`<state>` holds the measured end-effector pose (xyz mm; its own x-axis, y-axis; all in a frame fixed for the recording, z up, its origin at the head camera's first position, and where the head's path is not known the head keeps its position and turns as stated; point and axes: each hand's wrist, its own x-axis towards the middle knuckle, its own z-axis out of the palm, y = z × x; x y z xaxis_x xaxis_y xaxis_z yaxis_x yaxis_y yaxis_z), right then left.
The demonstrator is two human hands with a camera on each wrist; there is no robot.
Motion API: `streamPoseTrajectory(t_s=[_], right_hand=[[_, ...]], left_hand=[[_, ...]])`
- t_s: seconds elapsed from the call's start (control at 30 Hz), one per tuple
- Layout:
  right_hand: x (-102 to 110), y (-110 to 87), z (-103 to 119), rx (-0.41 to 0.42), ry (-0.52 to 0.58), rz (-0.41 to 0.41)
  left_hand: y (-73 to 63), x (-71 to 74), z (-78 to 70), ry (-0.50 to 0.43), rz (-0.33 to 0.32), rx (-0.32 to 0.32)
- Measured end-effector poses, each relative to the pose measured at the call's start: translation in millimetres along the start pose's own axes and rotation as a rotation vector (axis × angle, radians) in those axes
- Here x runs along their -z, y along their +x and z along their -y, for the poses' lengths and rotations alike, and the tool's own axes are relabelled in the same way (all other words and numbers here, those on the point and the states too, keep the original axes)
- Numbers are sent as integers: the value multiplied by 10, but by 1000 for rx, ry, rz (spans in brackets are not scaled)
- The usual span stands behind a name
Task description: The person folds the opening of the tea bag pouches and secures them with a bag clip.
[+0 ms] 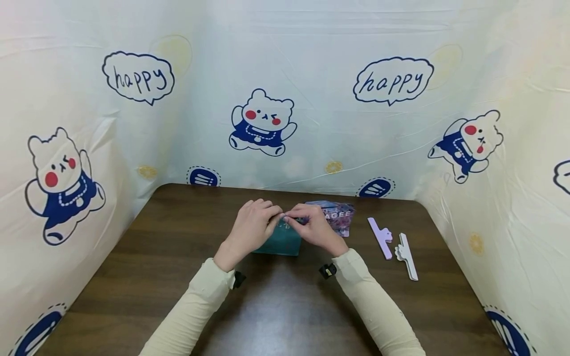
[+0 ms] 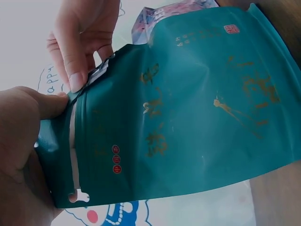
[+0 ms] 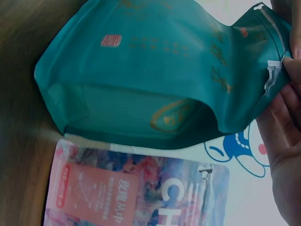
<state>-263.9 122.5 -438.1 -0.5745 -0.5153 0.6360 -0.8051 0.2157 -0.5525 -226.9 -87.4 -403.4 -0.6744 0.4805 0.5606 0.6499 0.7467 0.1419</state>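
A dark green foil pouch (image 2: 188, 108) with gold lettering stands on the table between the hands. My left hand (image 1: 254, 225) pinches its top edge between thumb and fingers. Close beside it, my right hand (image 1: 313, 227) pinches the same edge, fingertips almost meeting those of the left. By the right fingers, a silvery inner strip (image 3: 273, 75) shows at the rim. A pale slit (image 2: 74, 150) with a bone-shaped end runs just below the top edge. In the head view the hands hide the pouch's upper part.
Beside the green pouch sits a pink and purple printed pouch (image 1: 340, 217), partly behind the right hand. Farther right lie a lilac bag clip (image 1: 380, 238) and a white bag clip (image 1: 407, 257) on the dark wooden table (image 1: 178, 277). A printed curtain (image 1: 311, 59) encloses the back and sides.
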Motion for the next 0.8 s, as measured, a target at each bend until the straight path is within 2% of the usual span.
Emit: streamPoseTrajectory(t_s=[0.23,0.33,0.5,0.6,0.67,0.8], right_hand=[[19,8,14,-3,-6,22],[36,-5,22,-46,24,51],[106,-16,51,-166,112,135],[137,-15,52,-202,121,159],[137,-15,45,-190,77,163],[109,-13,33,-106,-48,146]], left_hand=[[-3,-1,-1,7,-8,-6],[-4,7,-1,3,-11,-1],[-4,20,0,-5,-11,9],[-6,27,-2,-12,-6,15],[-11,27,-7,-15,-2,17],[-14,15,-9,-19,-2,19]])
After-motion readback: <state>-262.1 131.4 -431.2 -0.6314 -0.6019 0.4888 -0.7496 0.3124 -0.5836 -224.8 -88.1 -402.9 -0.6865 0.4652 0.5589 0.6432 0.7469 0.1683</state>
